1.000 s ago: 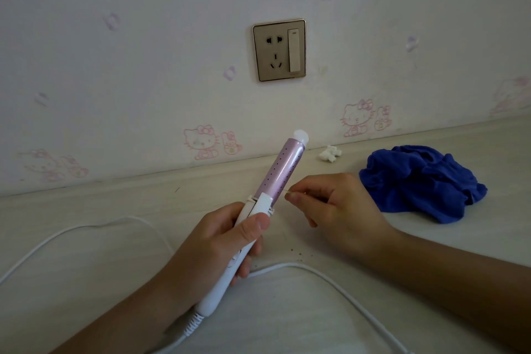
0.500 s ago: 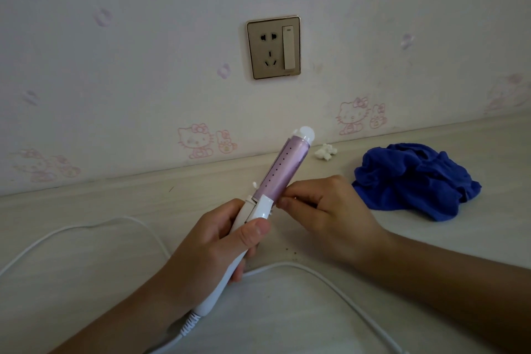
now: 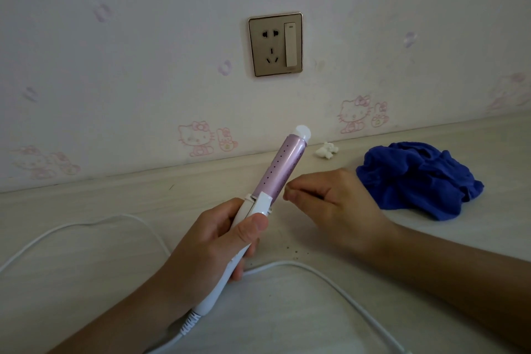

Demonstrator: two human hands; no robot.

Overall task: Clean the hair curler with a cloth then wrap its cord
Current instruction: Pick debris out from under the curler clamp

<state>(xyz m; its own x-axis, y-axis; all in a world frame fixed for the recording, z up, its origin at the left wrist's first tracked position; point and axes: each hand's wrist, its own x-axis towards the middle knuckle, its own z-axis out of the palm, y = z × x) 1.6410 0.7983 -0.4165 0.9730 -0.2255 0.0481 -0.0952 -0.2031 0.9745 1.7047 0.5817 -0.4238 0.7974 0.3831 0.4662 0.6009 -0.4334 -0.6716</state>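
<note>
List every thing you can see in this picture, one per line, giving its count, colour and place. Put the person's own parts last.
hair curler: one, lilac barrel with white handle and tip, held tilted above the counter
cord: one, white, looping loose over the counter
cloth: one, blue, crumpled on the counter at right
small scrap: one, white, by the wall
wall socket: one, gold, nothing plugged in
counter: one, pale
left hand: one, gripping the handle
right hand: one, fingers pinched beside the barrel
</note>
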